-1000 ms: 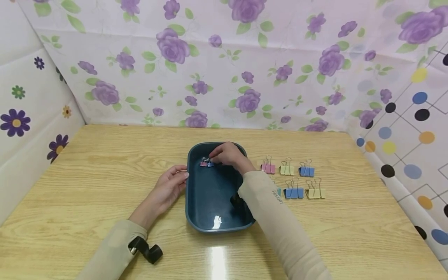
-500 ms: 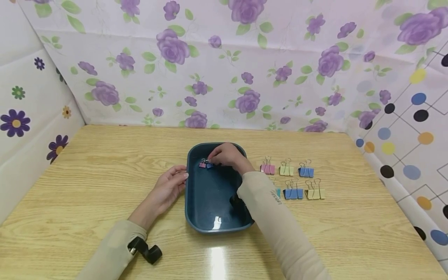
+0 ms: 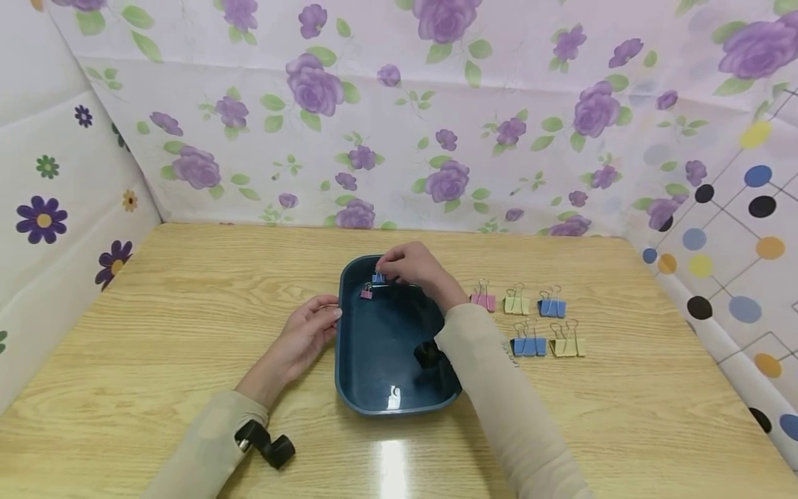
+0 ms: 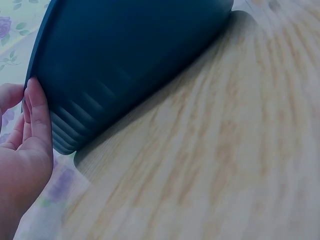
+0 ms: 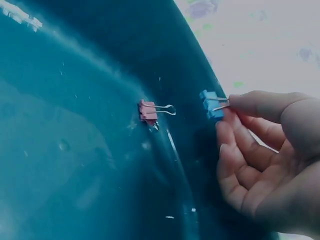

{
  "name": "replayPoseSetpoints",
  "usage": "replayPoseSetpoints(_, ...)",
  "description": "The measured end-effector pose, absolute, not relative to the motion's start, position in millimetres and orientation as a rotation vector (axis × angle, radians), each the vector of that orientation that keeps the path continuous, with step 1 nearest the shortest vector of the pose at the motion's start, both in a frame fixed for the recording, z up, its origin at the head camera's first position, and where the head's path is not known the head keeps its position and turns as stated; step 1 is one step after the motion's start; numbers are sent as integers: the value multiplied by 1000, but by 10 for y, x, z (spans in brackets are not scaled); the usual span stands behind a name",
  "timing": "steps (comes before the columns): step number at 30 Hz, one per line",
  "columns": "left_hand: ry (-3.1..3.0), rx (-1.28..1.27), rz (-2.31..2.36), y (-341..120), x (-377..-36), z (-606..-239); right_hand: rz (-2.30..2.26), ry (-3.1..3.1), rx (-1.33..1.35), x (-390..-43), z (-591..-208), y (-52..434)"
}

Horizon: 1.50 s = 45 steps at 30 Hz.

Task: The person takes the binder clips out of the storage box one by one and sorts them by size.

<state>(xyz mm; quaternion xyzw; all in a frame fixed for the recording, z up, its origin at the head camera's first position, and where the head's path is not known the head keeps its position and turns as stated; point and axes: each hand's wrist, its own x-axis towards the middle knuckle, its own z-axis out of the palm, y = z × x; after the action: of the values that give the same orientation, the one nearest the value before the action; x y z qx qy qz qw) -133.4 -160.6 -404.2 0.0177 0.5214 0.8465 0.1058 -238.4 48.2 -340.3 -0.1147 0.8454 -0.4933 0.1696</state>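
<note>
Bench (image 3: 187, 388): pale wood grain, carrying everything here.
Left hand (image 3: 305, 333): fingers straight, resting flat against the outer left wall of the tray; grip spread, holding nothing.
Tray (image 3: 368, 388): dark blue, mid-bench, between the two hands.
Loose clips (image 3: 541, 326): pink, green, blue and yellow, in two rows right of the tray.
Pink clip (image 3: 366, 294): lies inside the tray near its far left corner.
Right hand (image 3: 414, 267): over the tray's far end, grip pinching the blue clip's wire handle.
Blue clip (image 3: 378, 278): lifted just above and beyond the pink clip.
</note>
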Motion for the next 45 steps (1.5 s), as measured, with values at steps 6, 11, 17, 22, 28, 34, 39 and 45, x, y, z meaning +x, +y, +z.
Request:
replayPoseSetpoints(6, 1524, 26, 2491, -1604, -1320, -4067, -1453, 2403, -427, -2306, -3221, 485)
replayPoseSetpoints(11, 1521, 12, 2498, -1615, -1304, -4062, -1500, 2368, -539, -2184, -3002, 513)
replayPoseSetpoints(17, 1529, 26, 2486, -1617, -1314, -4051, -1480, 2368, -665, -1985, -2784, 578)
replayPoseSetpoints(22, 1518, 26, 2494, -1608, -1336, -4044, -1495, 2370, -819, -1806, -2649, 621)
replayPoseSetpoints(28, 1518, 35, 2502, -1597, -1361, -4041, -1494, 2324, -960, -1595, -2602, 683)
replayPoseSetpoints(34, 1519, 32, 2504, -1593, -1357, -4053, -1398, 2418, -910, -1495, -2697, 840)
replayPoseSetpoints(39, 1519, 34, 2504, -1591, -1350, -4045, -1342, 2459, -851, -1431, -2856, 1045)
replayPoseSetpoints(45, 1519, 28, 2504, -1593, -1351, -4051, -1271, 2499, -796, -1392, -3042, 1334)
